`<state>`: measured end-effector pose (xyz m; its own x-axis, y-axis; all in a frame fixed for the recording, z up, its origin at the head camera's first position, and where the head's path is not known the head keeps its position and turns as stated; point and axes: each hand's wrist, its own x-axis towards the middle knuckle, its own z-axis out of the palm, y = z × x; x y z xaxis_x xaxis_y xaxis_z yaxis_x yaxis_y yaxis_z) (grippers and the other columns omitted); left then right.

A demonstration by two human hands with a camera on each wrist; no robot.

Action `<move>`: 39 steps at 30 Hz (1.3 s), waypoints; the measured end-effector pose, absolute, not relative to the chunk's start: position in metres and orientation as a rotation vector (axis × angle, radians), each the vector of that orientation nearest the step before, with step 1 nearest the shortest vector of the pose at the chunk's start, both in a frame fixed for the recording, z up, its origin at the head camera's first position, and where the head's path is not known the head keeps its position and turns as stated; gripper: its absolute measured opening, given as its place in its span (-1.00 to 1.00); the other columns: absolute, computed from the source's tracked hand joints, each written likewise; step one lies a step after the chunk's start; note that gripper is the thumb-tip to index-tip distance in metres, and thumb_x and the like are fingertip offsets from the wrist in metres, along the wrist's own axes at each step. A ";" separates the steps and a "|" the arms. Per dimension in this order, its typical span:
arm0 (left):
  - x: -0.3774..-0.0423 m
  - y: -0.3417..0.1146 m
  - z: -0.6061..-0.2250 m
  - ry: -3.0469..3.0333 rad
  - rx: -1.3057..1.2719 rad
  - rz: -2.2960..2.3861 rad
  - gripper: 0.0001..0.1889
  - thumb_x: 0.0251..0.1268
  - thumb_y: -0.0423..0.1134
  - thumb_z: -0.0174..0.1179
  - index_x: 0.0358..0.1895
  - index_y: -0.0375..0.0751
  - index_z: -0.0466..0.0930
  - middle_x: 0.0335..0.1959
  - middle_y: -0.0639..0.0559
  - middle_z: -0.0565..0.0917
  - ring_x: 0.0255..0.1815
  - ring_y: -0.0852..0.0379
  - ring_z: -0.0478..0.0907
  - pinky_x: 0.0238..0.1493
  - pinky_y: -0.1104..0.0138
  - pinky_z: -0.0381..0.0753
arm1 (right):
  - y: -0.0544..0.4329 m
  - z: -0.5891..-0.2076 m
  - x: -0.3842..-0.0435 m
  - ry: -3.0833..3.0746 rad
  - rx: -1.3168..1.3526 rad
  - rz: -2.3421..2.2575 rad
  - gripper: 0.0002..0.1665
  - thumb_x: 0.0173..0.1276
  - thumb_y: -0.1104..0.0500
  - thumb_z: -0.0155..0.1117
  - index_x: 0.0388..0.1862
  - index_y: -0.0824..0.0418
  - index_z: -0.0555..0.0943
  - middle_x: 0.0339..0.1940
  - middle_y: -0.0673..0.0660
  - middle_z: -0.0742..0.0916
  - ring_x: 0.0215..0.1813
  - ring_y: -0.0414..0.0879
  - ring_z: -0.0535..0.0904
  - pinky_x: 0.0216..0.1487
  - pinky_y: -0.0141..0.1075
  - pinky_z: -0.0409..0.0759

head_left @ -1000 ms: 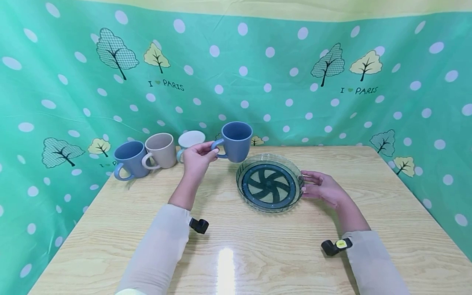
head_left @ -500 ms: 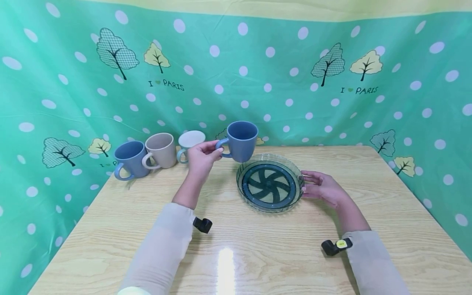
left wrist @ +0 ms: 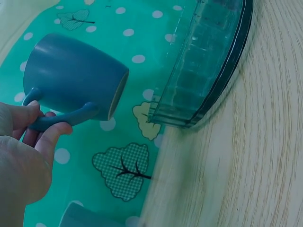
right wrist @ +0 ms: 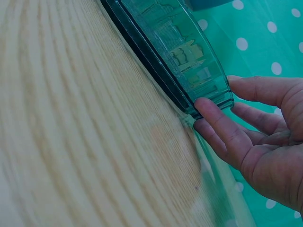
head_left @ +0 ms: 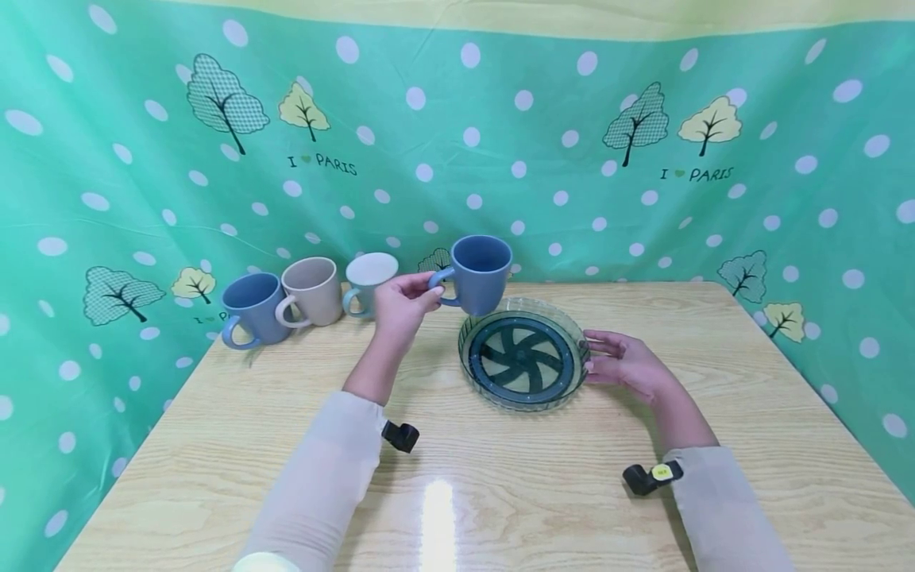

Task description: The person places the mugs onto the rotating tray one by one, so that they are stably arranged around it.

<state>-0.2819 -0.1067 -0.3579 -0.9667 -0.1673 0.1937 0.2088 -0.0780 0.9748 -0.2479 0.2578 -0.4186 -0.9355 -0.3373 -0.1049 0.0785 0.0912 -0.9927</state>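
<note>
My left hand [head_left: 400,306] pinches the handle of a blue mug [head_left: 482,274] between thumb and fingers. The mug is upright, raised above the table, and overlaps the far left rim of a clear round turntable tray [head_left: 465,361]. In the left wrist view the mug [left wrist: 71,71] hangs beside the tray's ribbed wall [left wrist: 189,80]. My right hand [head_left: 629,365] has its fingertips at the tray's right side. Seen from the right wrist, the spread fingers [right wrist: 222,123] touch the outer wall of the tray [right wrist: 189,52] without curling round it.
At the back left, a blue mug [head_left: 253,306], a beige mug [head_left: 314,290] and a white and light-blue mug [head_left: 372,274] stand in a row on the wooden table [head_left: 529,492]. A green dotted curtain [head_left: 457,119] hangs behind the table.
My left hand has carried the blue mug to the right, over toward the tray's far left rim. The right hand and the tray have stayed where they were.
</note>
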 end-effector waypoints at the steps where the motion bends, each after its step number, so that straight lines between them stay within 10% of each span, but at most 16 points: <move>1: -0.282 -0.106 -0.358 -1.938 -0.049 -2.136 -0.72 0.14 -0.51 0.35 -0.04 -0.43 0.66 -0.25 -0.19 0.70 -0.29 0.11 0.67 -0.21 0.29 0.76 | 0.258 -0.419 -0.248 2.068 -0.258 -1.912 -0.11 0.25 0.50 0.19 0.51 0.46 0.02 0.44 0.52 0.25 0.26 0.27 0.46 0.10 -0.08 0.66; 39: -0.284 -0.062 -0.363 -1.949 -0.009 -2.268 -0.77 0.12 -0.53 0.36 -0.12 -0.38 0.69 -0.27 -0.16 0.70 -0.27 0.10 0.68 -0.17 0.28 0.75 | 0.257 -0.416 -0.247 2.089 -0.250 -1.886 -0.09 0.26 0.48 0.23 0.51 0.44 0.02 0.42 0.53 0.25 0.17 0.14 0.56 0.11 -0.08 0.65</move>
<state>-0.2844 -0.0621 -0.3632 -0.9886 -0.1102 0.1030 0.1183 -0.1435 0.9826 -0.2468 0.2571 -0.4158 -0.9351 -0.3353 -0.1150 0.0802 0.1158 -0.9900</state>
